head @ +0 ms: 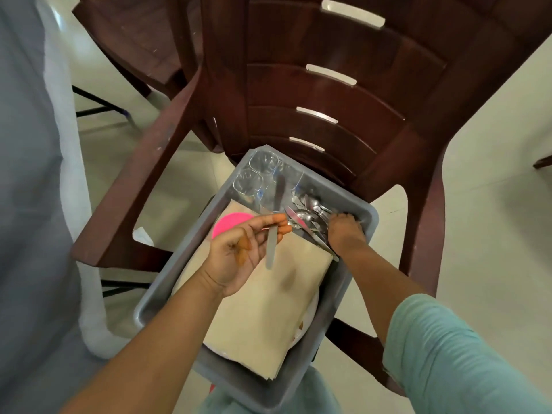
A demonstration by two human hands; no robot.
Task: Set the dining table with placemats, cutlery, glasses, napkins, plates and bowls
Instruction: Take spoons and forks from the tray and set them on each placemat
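A grey tub [352, 282] sits on a brown plastic chair [328, 94] below me. Beige placemats [268, 309] lie folded inside it. My left hand [239, 252] pinches a butter knife [271, 249] above them. My right hand [343, 230] digs into the heap of cutlery [307, 212], fingers curled among the pieces. Clear glasses [257, 174] stand in the far corner.

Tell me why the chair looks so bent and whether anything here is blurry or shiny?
Head view: the wide lens bows the chair outward; the glasses and cutlery pile catch glare; the knife in the left hand looks slightly smeared; the grey cloth at left is out of focus.
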